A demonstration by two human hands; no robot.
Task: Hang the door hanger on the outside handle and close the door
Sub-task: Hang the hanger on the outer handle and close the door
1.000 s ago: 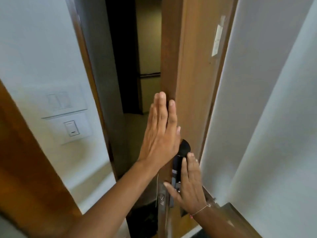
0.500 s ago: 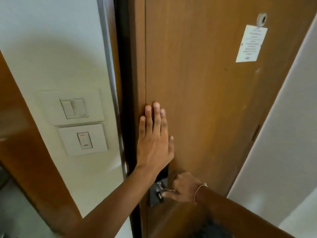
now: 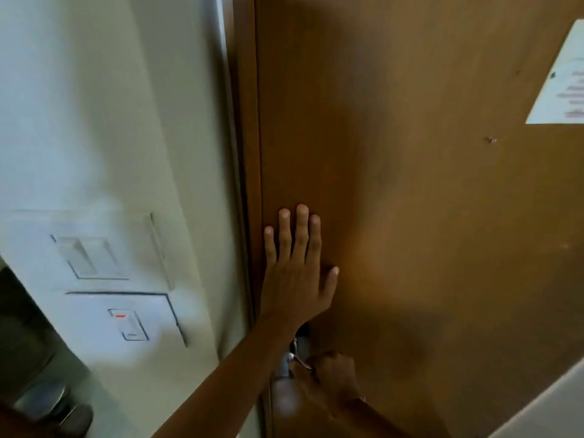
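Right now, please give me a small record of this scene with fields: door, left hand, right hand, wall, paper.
door: brown wooden door, seems shut against the frame; no gap shows at its left edge
left hand: left hand flat on the door, fingers spread, near the frame edge
right hand: right hand closed around the metal inside handle
wall: two white switch plates left of the frame, one above the other
paper: white printed notice on the door, upper right, text too blurred to read
door hanger: not in view
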